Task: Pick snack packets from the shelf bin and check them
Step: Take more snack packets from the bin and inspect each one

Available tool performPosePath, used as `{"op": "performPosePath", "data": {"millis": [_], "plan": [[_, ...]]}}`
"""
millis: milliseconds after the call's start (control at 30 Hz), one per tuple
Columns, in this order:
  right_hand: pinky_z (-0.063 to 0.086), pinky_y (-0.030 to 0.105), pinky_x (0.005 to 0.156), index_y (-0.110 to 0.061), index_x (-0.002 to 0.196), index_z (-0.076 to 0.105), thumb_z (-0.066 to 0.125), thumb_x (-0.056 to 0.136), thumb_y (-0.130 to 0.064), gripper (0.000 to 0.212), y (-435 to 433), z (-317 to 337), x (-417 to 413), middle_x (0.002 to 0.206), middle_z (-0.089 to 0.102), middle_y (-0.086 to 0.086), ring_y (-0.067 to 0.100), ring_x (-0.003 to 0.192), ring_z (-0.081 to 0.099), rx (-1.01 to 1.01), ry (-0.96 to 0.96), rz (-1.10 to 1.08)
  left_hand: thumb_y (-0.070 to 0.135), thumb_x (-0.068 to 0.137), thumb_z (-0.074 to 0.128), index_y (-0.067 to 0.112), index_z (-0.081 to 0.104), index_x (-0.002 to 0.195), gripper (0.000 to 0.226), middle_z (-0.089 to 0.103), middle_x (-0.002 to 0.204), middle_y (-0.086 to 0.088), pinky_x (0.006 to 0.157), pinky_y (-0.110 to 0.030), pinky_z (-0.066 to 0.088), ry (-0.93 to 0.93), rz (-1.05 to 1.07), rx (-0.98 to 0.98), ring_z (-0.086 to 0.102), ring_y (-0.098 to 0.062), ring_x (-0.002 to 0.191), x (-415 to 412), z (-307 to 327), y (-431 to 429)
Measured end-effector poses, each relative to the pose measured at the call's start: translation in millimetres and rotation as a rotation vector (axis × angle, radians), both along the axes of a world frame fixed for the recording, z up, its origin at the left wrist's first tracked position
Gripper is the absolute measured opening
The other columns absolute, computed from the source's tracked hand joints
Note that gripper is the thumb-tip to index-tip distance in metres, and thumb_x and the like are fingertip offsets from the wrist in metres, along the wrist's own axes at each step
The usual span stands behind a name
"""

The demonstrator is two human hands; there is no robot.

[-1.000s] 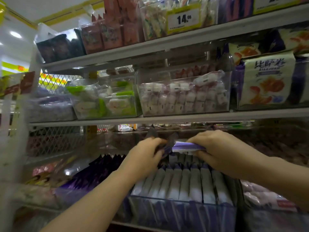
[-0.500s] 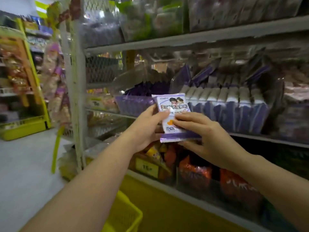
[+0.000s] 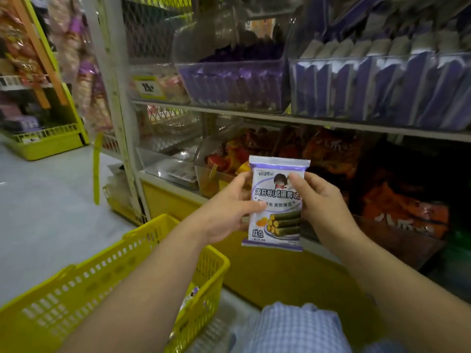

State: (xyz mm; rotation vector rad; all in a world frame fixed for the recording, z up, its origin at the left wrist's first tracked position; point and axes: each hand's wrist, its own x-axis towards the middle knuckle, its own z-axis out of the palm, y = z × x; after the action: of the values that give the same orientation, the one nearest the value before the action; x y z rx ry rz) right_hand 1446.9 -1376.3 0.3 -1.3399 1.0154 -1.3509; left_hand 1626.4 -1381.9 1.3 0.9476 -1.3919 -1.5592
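The small purple-and-white foil snack packet (image 3: 276, 203) printed with green seaweed rolls is upright in front of you, face toward you, out of the bin and below its shelf. Your left hand (image 3: 226, 212) grips its left edge, thumb laid across the printed front and the other fingers curled behind. Your right hand (image 3: 321, 200) pinches the upper right edge, thumb on the cartoon figure. That thumb covers part of the print, so slide both grips out to the crimped seams and the whole face reads at once. Hold it lightly; the foil will likely crinkle and throw glare if you squeeze. Tilt it a little off the overhead light, then turn it over by rolling your wrists together rather than letting go with one hand, since the date and seal marks are probably on the back, which cannot be seen from here. The clear plastic shelf bin (image 3: 382, 85) with its row of matching packets sits above and to your right, within easy reach for the next one. The yellow perforated plastic basket (image 3: 127, 271) waits low at your left, well apart from the packet.
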Motion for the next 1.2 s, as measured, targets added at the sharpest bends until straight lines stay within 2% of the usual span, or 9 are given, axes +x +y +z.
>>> {"op": "performPosePath", "data": {"millis": [133, 233, 367, 433, 600, 733, 900, 1067, 1200], "plan": [[0.059, 0.048, 0.074, -0.01, 0.098, 0.069, 0.058, 0.094, -0.029, 0.023, -10.2, -6.5, 3.8, 0.093, 0.075, 0.015, 0.031, 0.083, 0.073, 0.148, -0.238, -0.026, 0.001, 0.094, 0.057, 0.026, 0.039, 0.139, 0.055, 0.067, 0.121, -0.012, 0.073, -0.042, 0.059, 0.031, 0.023, 0.012, 0.07, -0.024, 0.1, -5.9, -8.9, -3.6], [0.06, 0.039, 0.066, -0.009, 0.097, 0.067, 0.057, 0.095, -0.024, 0.018, -13.7, -7.3, 5.3, 0.088, 0.076, 0.013, 0.027, 0.078, 0.073, 0.168, -0.285, -0.014, 0.019, 0.098, 0.054, 0.025, 0.057, 0.121, 0.025, 0.07, 0.116, -0.009, 0.069, -0.036, 0.058, 0.065, 0.128, -0.039, 0.071, -0.019, 0.094, -15.4, -6.1, -6.9], [0.053, 0.051, 0.087, -0.009, 0.104, 0.068, 0.056, 0.095, -0.023, 0.02, -12.7, -7.9, 4.5, 0.101, 0.074, 0.014, 0.034, 0.096, 0.07, 0.223, -0.275, 0.023, 0.023, 0.097, 0.057, 0.013, 0.068, 0.104, 0.017, 0.075, 0.099, -0.012, 0.082, -0.042, 0.058, 0.113, 0.301, -0.091, 0.072, -0.026, 0.089, -25.9, -4.6, -10.5], [0.047, 0.055, 0.095, -0.003, 0.109, 0.067, 0.055, 0.094, -0.016, 0.023, -11.5, -4.9, 2.0, 0.105, 0.072, 0.019, 0.038, 0.103, 0.066, 0.228, -0.294, 0.025, 0.017, 0.095, 0.058, 0.011, 0.071, 0.099, 0.015, 0.075, 0.094, -0.013, 0.078, -0.039, 0.059, 0.133, 0.34, -0.102, 0.072, -0.027, 0.084, -29.1, -4.7, -9.4], [0.052, 0.043, 0.075, -0.017, 0.062, 0.074, 0.054, 0.091, -0.01, 0.036, -11.4, -4.8, -5.7, 0.075, 0.072, 0.011, 0.029, 0.076, 0.069, 0.18, -0.299, 0.107, 0.014, 0.094, 0.059, 0.016, 0.073, 0.092, 0.015, 0.076, 0.082, -0.008, 0.06, -0.027, 0.057, 0.144, 0.385, -0.108, 0.071, -0.017, 0.071, -34.4, -5.9, -5.1], [0.054, 0.041, 0.073, -0.01, 0.08, 0.072, 0.064, 0.079, -0.01, 0.009, -12.1, -2.5, -11.5, 0.078, 0.073, 0.013, 0.027, 0.074, 0.07, 0.206, -0.323, 0.144, 0.016, 0.093, 0.061, 0.014, 0.074, 0.091, 0.012, 0.076, 0.086, -0.011, 0.06, -0.027, 0.057, 0.163, 0.407, -0.117, 0.073, -0.02, 0.074, -36.2, -6.0, -1.3], [0.052, 0.049, 0.087, -0.008, 0.088, 0.073, 0.069, 0.073, -0.019, 0.018, -10.3, 0.4, -12.6, 0.087, 0.07, 0.015, 0.029, 0.082, 0.067, 0.277, -0.376, 0.177, 0.021, 0.093, 0.062, 0.009, 0.071, 0.094, 0.015, 0.076, 0.085, -0.012, 0.066, -0.031, 0.06, 0.203, 0.397, -0.052, 0.072, -0.021, 0.074, -34.9, -6.1, -1.5], [0.055, 0.043, 0.076, -0.013, 0.064, 0.077, 0.059, 0.089, -0.023, 0.032, -8.9, 2.6, -14.2, 0.073, 0.073, 0.005, 0.018, 0.069, 0.072, 0.327, -0.44, 0.183, 0.027, 0.095, 0.056, 0.011, 0.07, 0.096, 0.022, 0.075, 0.085, -0.009, 0.061, -0.028, 0.056, 0.206, 0.344, -0.027, 0.07, -0.016, 0.074, -28.8, -3.2, -1.3], [0.055, 0.038, 0.072, -0.009, 0.087, 0.07, 0.051, 0.095, -0.022, 0.025, -6.4, 6.9, -17.4, 0.072, 0.072, 0.003, 0.016, 0.07, 0.07, 0.289, -0.446, 0.211, 0.033, 0.097, 0.05, 0.013, 0.073, 0.096, 0.031, 0.075, 0.091, -0.01, 0.072, -0.031, 0.055, 0.191, 0.305, -0.061, 0.069, -0.016, 0.08, -24.6, -1.3, -0.2]]}}
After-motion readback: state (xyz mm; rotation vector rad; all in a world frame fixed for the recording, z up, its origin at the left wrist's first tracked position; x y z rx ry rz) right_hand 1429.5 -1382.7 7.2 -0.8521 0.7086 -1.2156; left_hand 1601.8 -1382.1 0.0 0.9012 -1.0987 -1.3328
